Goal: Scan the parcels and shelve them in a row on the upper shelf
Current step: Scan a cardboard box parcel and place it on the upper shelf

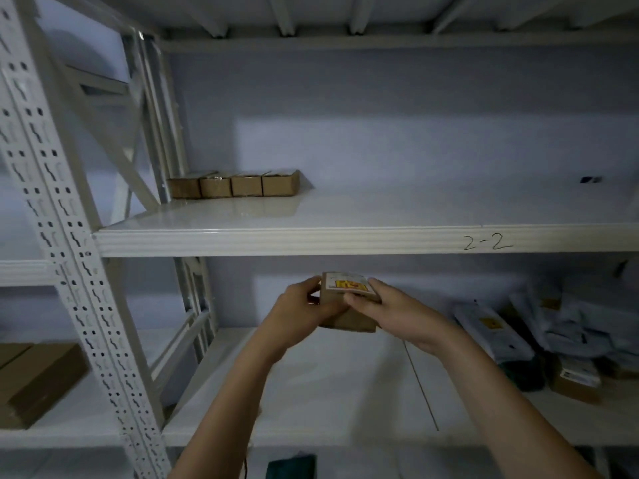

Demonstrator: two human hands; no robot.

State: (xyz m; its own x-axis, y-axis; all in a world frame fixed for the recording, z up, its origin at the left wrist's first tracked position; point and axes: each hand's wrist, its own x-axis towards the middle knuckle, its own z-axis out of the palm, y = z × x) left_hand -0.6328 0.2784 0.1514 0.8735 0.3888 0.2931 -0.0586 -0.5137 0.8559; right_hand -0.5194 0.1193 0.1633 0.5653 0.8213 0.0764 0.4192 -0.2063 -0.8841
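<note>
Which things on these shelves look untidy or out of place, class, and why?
The four boxes on the upper shelf stand in a neat row. The pile of mailers on the lower shelf's right lies jumbled, overlapping at odd angles. The parcel held by both hands looks intact.

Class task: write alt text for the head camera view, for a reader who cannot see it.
Two bare hands, left and right, hold a small cardboard parcel with a yellow label in front of white metal shelving. On the upper shelf, marked "2-2", four similar boxes stand in a row at the back left. A pile of mail bags lies on the lower shelf at right.
</note>
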